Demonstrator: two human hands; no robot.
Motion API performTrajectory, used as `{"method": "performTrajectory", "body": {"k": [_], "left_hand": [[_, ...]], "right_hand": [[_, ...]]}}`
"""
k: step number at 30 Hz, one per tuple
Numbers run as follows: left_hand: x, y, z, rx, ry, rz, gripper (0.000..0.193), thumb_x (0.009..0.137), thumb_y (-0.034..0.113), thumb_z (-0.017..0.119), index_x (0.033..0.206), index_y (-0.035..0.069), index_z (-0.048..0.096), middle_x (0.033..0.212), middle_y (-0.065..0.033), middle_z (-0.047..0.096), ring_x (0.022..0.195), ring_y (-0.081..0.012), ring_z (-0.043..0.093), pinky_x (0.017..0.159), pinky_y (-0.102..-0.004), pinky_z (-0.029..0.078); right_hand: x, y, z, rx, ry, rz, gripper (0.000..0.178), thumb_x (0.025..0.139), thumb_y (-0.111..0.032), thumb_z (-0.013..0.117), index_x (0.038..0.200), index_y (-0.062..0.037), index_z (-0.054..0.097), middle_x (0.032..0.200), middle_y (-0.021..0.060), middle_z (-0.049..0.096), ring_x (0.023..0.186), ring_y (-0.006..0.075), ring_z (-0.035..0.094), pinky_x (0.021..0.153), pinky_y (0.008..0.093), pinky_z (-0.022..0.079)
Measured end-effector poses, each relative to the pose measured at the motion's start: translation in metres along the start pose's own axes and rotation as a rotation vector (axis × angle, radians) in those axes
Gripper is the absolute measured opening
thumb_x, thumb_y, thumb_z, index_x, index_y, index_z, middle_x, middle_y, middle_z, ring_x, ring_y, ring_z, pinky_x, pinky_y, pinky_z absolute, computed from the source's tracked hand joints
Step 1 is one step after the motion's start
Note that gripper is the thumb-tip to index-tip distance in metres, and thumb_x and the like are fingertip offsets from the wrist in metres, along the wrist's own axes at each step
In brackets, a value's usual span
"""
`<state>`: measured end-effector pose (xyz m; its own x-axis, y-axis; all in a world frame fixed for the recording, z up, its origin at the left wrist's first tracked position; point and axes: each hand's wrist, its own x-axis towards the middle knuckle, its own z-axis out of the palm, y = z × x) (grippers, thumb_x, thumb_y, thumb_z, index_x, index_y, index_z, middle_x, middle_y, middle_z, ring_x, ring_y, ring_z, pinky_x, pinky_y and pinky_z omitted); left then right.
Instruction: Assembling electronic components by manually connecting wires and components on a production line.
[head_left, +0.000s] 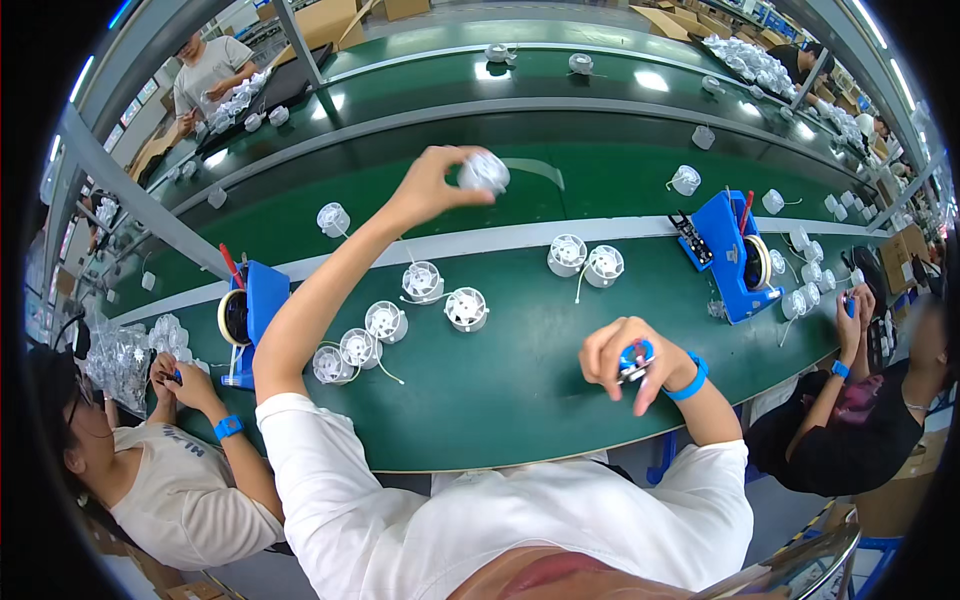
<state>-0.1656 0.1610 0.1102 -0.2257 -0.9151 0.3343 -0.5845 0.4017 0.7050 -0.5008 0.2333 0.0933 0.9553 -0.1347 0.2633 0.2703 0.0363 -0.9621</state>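
Note:
My left hand [432,186] is stretched far out over the green conveyor belt, its fingers closed round a white round plastic part [485,172] that is blurred by motion. A pale strip trails to the right of that part. Over the bench my right hand [622,362] is curled round a small blue-handled hand tool [636,354] with a metal end; its exact kind is hard to make out. Between my arms stand two white cylindrical fan units [567,255]. Several more fan units [421,283] with white cables are on the bench beside my left forearm.
Blue tape-dispenser holders [738,255] [262,315] stand to both sides, each with a red-handled tool. A pale rail [500,238] divides the green bench [500,400] from the belt [600,190], which carries more white units. Co-workers sit close at left and right.

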Motion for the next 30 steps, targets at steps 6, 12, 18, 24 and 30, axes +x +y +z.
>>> {"method": "performTrajectory", "body": {"k": [6,12,18,24,30], "left_hand": [[0.057,-0.133,0.001,0.353,0.170,-0.528,0.066,0.063,0.045,0.082,0.121,0.019,0.065,0.123,-0.0093,0.063,0.118,-0.0285,0.051,0.094,-0.0391,0.041],[0.075,-0.185,0.007,0.490,0.629,-0.813,0.060,0.068,0.057,0.074,0.118,0.027,0.062,0.113,-0.0132,0.066,0.114,-0.0323,0.055,0.094,-0.0464,0.039],[0.068,-0.243,-0.016,0.494,0.774,-0.619,0.068,0.071,0.041,0.078,0.126,0.009,0.053,0.116,-0.0198,0.064,0.108,-0.0348,0.060,0.095,-0.0433,0.044],[0.075,-0.221,-0.002,0.164,0.866,-0.600,0.072,0.070,0.028,0.079,0.127,-0.004,0.048,0.112,-0.0222,0.064,0.104,-0.0376,0.061,0.094,-0.0378,0.047],[0.055,-0.060,0.012,-0.154,-0.388,-0.296,0.037,0.086,0.019,0.067,0.119,0.003,0.060,0.102,-0.0071,0.066,0.095,-0.0139,0.061,0.083,-0.0281,0.048]], "right_hand": [[0.009,0.028,0.015,-0.346,0.190,0.125,0.028,0.065,-0.017,0.087,0.076,-0.0024,0.066,0.079,0.0049,0.060,0.073,0.0180,0.057,0.067,0.0281,0.046],[0.007,0.034,0.023,-0.417,0.186,0.225,0.026,0.070,-0.019,0.085,0.079,-0.0044,0.066,0.081,0.0034,0.062,0.076,0.0160,0.060,0.066,0.0278,0.047],[0.009,0.037,0.029,-0.442,0.151,0.270,0.028,0.072,-0.025,0.084,0.076,-0.0048,0.065,0.082,0.0031,0.062,0.075,0.0165,0.061,0.065,0.0285,0.048],[0.006,0.040,0.027,-0.476,0.173,0.253,0.031,0.073,-0.029,0.083,0.081,-0.0048,0.064,0.084,0.0040,0.060,0.077,0.0179,0.060,0.068,0.0294,0.049],[0.003,0.039,0.018,-0.489,0.107,0.282,0.032,0.077,-0.030,0.080,0.087,-0.0048,0.063,0.089,0.0056,0.059,0.081,0.0195,0.060,0.071,0.0309,0.048]]}}
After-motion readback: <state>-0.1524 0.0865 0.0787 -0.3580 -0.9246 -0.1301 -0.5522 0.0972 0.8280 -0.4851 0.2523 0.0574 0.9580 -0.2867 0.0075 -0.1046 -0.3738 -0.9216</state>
